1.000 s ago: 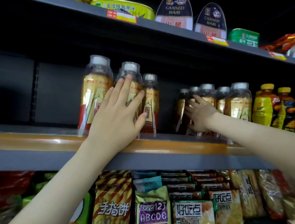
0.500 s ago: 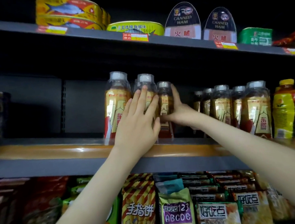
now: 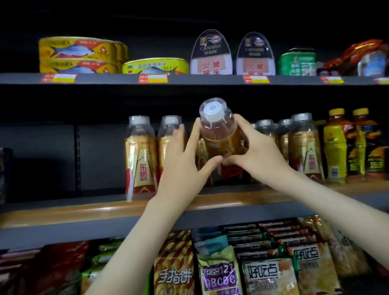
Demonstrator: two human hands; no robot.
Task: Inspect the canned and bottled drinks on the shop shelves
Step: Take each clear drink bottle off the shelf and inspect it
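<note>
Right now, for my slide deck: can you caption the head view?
Left hand and right hand hold a bottle at the shelf, tilted cap-first toward the camera.

Just the one camera here, wide-angle, riding on my head and facing the shelves square-on from close in. My left hand (image 3: pixel 181 170) and right hand (image 3: pixel 260 156) meet on the bottle (image 3: pixel 220 134) dead centre, and the middle shelf (image 3: pixel 51 215) runs across mid-frame.
</note>
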